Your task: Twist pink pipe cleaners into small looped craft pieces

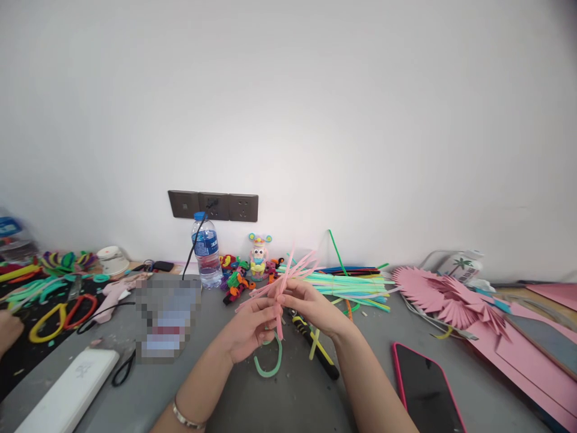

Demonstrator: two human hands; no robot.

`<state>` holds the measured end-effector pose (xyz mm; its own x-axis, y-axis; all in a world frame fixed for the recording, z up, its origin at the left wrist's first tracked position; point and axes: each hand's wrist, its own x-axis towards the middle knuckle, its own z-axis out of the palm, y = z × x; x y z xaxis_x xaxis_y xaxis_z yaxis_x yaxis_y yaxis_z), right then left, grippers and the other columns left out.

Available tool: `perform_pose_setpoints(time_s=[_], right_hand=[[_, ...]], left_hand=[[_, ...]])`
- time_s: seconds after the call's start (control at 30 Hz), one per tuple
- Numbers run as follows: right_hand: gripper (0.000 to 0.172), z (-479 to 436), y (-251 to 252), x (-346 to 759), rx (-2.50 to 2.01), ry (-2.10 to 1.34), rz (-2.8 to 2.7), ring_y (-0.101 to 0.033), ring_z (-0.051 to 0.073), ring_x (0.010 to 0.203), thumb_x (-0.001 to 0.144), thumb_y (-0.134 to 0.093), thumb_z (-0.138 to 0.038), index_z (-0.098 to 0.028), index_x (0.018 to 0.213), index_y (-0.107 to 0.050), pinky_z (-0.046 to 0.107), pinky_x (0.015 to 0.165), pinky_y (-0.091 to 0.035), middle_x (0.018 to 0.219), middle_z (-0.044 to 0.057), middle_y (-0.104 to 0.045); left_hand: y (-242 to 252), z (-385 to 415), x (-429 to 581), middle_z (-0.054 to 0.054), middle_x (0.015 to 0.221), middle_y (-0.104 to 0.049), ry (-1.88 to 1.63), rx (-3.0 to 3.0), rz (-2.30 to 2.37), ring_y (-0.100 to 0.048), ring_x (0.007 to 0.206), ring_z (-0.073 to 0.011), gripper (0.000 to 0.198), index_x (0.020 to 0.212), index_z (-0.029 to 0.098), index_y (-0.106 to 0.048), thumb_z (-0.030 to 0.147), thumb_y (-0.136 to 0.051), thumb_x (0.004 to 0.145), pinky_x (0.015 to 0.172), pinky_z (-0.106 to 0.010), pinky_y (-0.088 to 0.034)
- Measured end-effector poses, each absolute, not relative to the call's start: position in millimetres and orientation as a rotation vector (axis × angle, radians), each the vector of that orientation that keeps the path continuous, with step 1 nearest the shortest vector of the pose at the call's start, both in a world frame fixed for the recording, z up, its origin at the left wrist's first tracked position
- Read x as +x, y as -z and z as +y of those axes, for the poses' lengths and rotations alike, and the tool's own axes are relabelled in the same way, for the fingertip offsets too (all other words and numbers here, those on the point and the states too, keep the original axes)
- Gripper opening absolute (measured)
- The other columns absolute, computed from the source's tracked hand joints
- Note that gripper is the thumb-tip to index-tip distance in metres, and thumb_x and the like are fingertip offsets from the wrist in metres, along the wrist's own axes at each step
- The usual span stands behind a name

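Note:
A bundle of pink pipe cleaners [297, 269] is held up over the grey table, its strands fanning out above my fingers. My left hand [250, 325] has its fingers closed around the lower part of the bundle. From the other side, my right hand [313, 307] pinches the same strands between thumb and fingers. A bent green pipe cleaner [268, 374] curves below my left hand. Pliers with black and yellow handles [318, 350] lie under my right hand. The exact point where the strands meet is partly hidden by the fingers.
Loose pipe cleaners [347, 285] lie behind the hands, near a toy figure [258, 258] and a water bottle [208, 252]. A phone [428, 388] and folded pink paper [451, 300] are at right. Scissors [63, 319], a white box [72, 391] and another person's hand [9, 331] are at left.

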<state>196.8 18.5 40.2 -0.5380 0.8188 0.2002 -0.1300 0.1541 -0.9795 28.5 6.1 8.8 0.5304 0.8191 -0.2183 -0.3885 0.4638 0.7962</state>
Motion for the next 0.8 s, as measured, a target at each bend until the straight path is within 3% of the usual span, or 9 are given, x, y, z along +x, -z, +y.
perform_pose_setpoints(time_s=[0.2, 0.43, 0.67, 0.8], right_hand=[[0.017, 20, -38, 190, -0.67, -1.346, -1.556, -0.062, 0.019, 0.086, 0.083, -0.066, -0.036, -0.019, 0.079, -0.063, 0.033, 0.081, -0.049, 0.088, 0.004, -0.066], [0.013, 19, -35, 180, -0.704, -0.968, -1.725, -0.064, 0.024, 0.094, 0.088, -0.06, -0.028, -0.02, 0.082, -0.068, 0.038, 0.085, -0.049, 0.098, 0.009, -0.07], [0.02, 17, -36, 172, -0.685, -0.713, -1.892, -0.066, 0.024, 0.097, 0.091, -0.055, -0.025, -0.024, 0.101, -0.073, 0.04, 0.091, -0.049, 0.102, 0.009, -0.072], [0.023, 17, -35, 172, -0.692, -0.6, -1.967, -0.065, 0.021, 0.091, 0.093, -0.053, -0.024, -0.022, 0.108, -0.071, 0.034, 0.081, -0.051, 0.1, 0.01, -0.069]], left_hand=[[-8, 11, 27, 0.005, 0.056, -0.046, -0.982, 0.749, 0.652, -0.037, 0.049, -0.0036, 0.026, 0.071, 0.012, -0.067, 0.033, -0.082, 0.067, 0.043, -0.015, -0.027], [-9, 12, 28, 0.003, 0.058, -0.056, -1.167, 0.616, 0.64, -0.041, 0.05, -0.0037, 0.024, 0.071, 0.011, -0.07, 0.029, -0.084, 0.064, 0.04, -0.013, -0.03], [-8, 18, 25, 0.004, 0.06, -0.063, -1.312, 0.538, 0.639, -0.052, 0.054, -0.004, 0.024, 0.069, 0.013, -0.07, 0.027, -0.086, 0.06, 0.047, -0.012, -0.041], [-5, 22, 25, 0.002, 0.067, -0.068, -1.413, 0.491, 0.629, -0.059, 0.061, -0.0057, 0.027, 0.072, 0.012, -0.071, 0.026, -0.088, 0.055, 0.056, -0.013, -0.048]])
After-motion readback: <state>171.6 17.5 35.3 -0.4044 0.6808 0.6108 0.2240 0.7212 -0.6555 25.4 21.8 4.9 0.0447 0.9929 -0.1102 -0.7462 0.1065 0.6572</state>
